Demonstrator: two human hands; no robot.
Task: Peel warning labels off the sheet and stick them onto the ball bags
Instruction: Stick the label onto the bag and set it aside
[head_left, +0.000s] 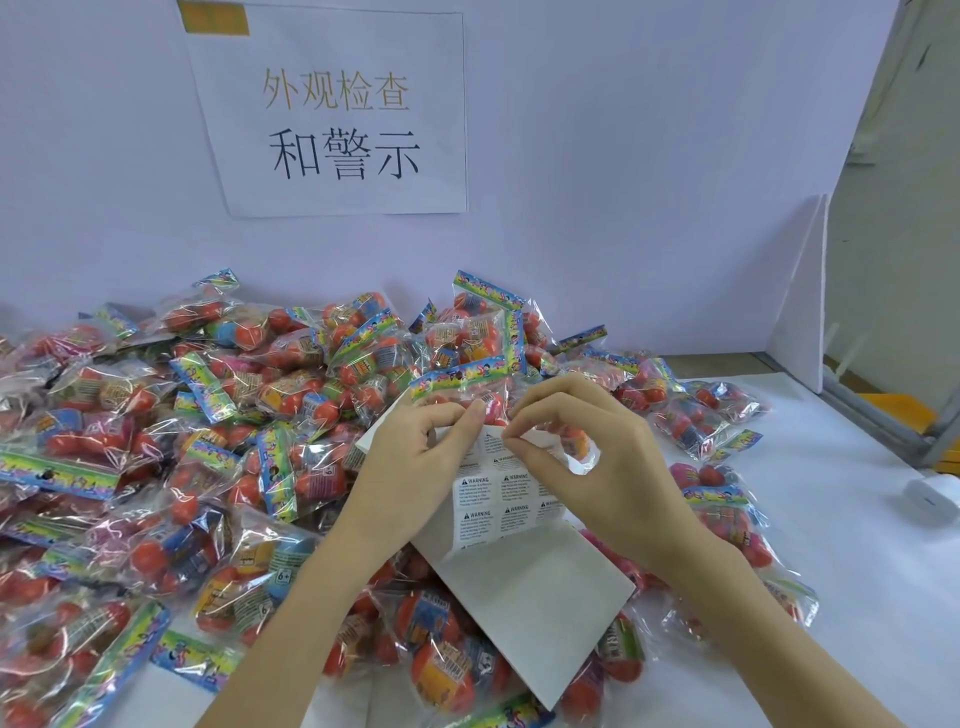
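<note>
The left hand (410, 467) holds the white paper sheet of warning labels (498, 499) up over the pile of clear plastic ball bags (208, 415), keeping it steady. The right hand (587, 457) has a tight grip, pinching one label's corner (506, 440) to peel it.

Label sheet (498, 499) held above the heap of ball bags (208, 415), left hand (410, 467) at its left edge, right hand (587, 457) at its upper right; bags spread left, behind and beneath; paper sign (332, 109) on the wall behind; small device (932, 496) on the table (857, 545) far right
</note>
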